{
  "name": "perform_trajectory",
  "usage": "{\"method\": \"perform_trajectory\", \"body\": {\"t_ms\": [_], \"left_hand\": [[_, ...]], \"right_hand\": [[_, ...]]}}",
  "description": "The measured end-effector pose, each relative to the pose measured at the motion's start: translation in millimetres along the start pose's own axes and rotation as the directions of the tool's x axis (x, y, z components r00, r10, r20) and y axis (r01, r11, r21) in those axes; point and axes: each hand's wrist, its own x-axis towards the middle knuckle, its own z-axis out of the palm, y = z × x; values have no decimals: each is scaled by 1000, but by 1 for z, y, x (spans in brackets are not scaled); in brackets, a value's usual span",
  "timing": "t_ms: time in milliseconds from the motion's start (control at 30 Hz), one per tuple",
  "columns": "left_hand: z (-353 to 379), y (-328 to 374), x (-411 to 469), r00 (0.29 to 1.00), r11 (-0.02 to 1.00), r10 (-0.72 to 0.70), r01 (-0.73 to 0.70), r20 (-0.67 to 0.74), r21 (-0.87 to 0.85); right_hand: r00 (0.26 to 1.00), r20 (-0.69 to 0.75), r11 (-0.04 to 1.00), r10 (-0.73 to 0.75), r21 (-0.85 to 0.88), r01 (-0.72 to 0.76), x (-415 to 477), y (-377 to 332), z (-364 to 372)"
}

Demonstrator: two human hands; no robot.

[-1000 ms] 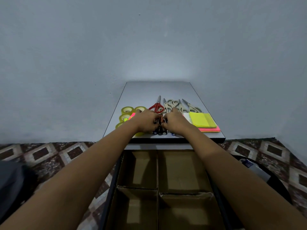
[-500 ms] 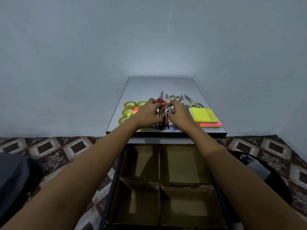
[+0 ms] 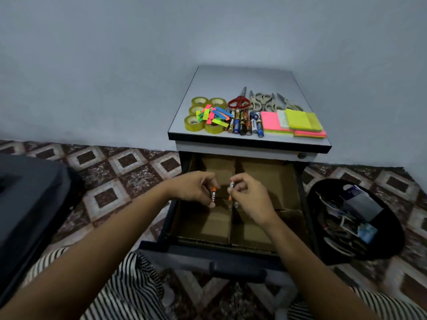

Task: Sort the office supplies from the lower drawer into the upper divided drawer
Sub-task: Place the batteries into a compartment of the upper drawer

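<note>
A pale grey wall and brown diamond-patterned floor tiles [image 3: 111,162] surround a small grey-topped drawer cabinet [image 3: 242,77]. The left hand [image 3: 194,188] pinches an orange-and-black cylindrical battery [image 3: 213,195]. Close beside it, the right hand [image 3: 250,199] pinches a second silver-capped battery [image 3: 231,187]. Both hover over the open upper drawer with cardboard dividers [image 3: 189,252], near its middle divider.

The compartments in view look empty, so sorting seems barely begun. On the cabinet top wait a row of loose batteries [image 3: 245,122], yellowish tape rolls [image 3: 199,101], neon paper flags [image 3: 212,114], red-handled scissors [image 3: 239,101], grey-handled scissors [image 3: 265,102], and pink and yellow sticky-note pads [image 3: 300,121]. Battery labels are too blurred to read.
</note>
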Motion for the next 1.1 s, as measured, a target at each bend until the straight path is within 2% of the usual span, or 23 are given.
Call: {"method": "perform_trajectory", "body": {"t_ms": [167, 367, 433, 600, 767, 900, 1100], "left_hand": [[25, -29, -7, 997, 997, -73, 73, -1, 33], [39, -44, -3, 995, 938, -91, 71, 44, 339], [39, -45, 0, 988, 917, -134, 92, 82, 387], [39, -36, 7, 962, 847, -232, 125, 148, 517], [37, -32, 15, 946, 793, -269, 112, 179, 599], [38, -33, 23, 912, 707, -348, 101, 219, 700], [48, -37, 26, 886, 594, -417, 94, 205, 799]], "right_hand": [[1000, 13, 991, -18, -129, 20, -27, 16, 30], [987, -66, 960, -146, -249, 126, -33, 26, 49], [982, -72, 949, -174, -278, 148, -33, 27, 51], [977, -100, 953, -189, -259, 158, -32, 28, 50], [981, -122, 973, -150, -195, 125, -32, 30, 50], [979, -130, 974, -155, -186, 129, -32, 30, 50], [977, -140, 978, -158, -162, 135, -32, 30, 51]]}}
